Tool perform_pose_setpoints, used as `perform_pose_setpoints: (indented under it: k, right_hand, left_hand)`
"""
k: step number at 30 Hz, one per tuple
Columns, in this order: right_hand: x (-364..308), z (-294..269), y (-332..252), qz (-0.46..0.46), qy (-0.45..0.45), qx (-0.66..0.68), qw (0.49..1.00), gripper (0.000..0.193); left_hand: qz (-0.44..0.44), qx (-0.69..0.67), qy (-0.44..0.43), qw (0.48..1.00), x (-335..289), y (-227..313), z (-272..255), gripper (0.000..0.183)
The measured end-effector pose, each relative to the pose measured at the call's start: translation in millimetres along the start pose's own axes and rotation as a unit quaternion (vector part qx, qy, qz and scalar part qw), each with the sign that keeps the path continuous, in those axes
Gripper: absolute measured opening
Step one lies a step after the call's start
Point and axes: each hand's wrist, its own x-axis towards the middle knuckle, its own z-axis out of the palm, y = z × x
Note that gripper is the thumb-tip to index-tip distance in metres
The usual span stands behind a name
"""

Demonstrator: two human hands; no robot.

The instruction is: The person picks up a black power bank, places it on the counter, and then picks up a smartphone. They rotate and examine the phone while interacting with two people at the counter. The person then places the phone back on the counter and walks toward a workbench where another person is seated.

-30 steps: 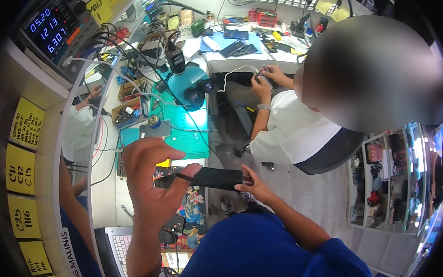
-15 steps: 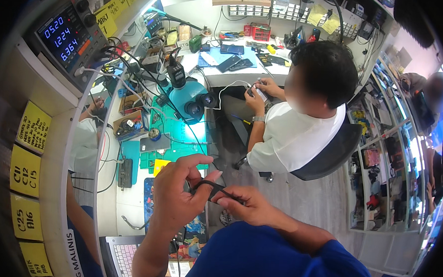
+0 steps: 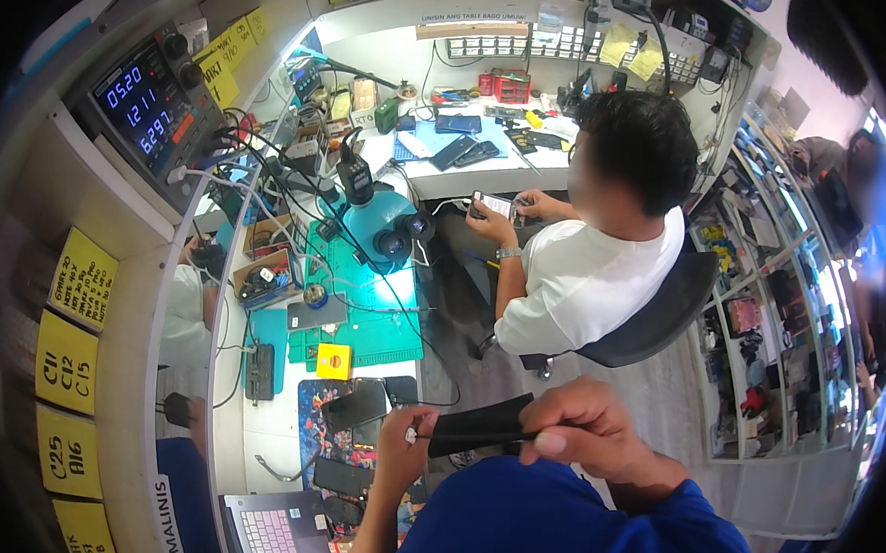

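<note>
In front of my blue shirt, a flat black band-like piece (image 3: 491,417) spans the space between my hands, with a thin dark cord stretched along its lower edge. My left hand (image 3: 401,450) is closed at the left end, where a small pale bit shows at the fingertips. My right hand (image 3: 586,424) pinches the other end between thumb and curled fingers. The exact kind of the black piece cannot be made out. Below and left of my left hand, dark phones (image 3: 354,404) lie on a colourful patterned mat (image 3: 313,410).
A teal microscope (image 3: 380,228) stands over a green work mat (image 3: 385,339). An orange-yellow square (image 3: 333,361) and a laptop (image 3: 274,528) are on the bench. A co-worker in a white shirt (image 3: 599,265) sits ahead, holding a phone (image 3: 494,205). Glass shelves (image 3: 769,364) line the right.
My hands have moved apart, the left lower and the right out to the right, and the black piece is now stretched between them. The co-worker's hands have shifted around the phone.
</note>
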Motion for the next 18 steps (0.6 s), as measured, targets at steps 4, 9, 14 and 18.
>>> perform_pose_setpoints:
  k: [4, 9, 14, 18]
  right_hand:
    - [-13, -14, 7, 0.025, 0.025, 0.023, 0.999, 0.019]
    - [-26, -25, 21, 0.081, 0.029, -0.087, 0.993, 0.019]
    - [-51, -25, 14, 0.068, 0.079, -0.072, 0.992, 0.017]
    - [-61, -27, 10, 0.102, 0.133, -0.030, 0.985, 0.020]
  left_hand:
    - [-0.025, 0.087, -0.012, 0.996, -47, -50, 16, 0.018]
    - [-0.050, 0.121, -0.013, 0.991, -52, -65, 22, 0.027]
    - [-0.026, 0.019, -0.004, 0.999, -28, -34, 9, 0.027]
    - [-0.007, -0.029, 0.002, 1.000, -10, -18, 2, 0.028]
